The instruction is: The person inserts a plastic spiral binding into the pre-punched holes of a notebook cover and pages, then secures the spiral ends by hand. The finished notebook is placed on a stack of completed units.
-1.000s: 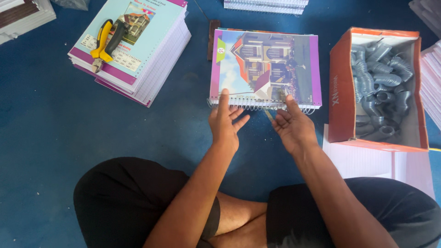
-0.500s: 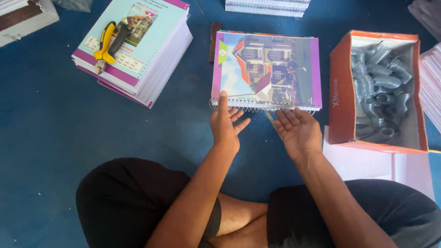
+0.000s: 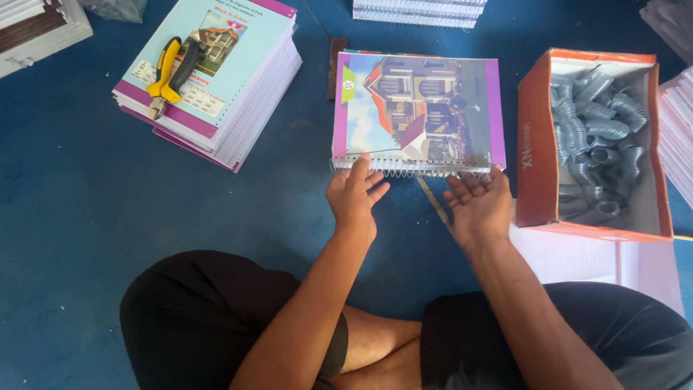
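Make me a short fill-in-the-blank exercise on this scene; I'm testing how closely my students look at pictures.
1. The yellow-handled pliers lie on top of a stack of ____.
2. The orange cardboard box holds grey coiled ____.
3. The left hand and right hand meet the spiral-bound notebook at its ____ edge.

Missing words: notebooks; spirals; spiral-bound

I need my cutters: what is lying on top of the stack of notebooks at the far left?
A pair of yellow-and-black-handled pliers lies on the teal-covered notebook stack, handles away from the person. The cover beneath the pliers is hidden.
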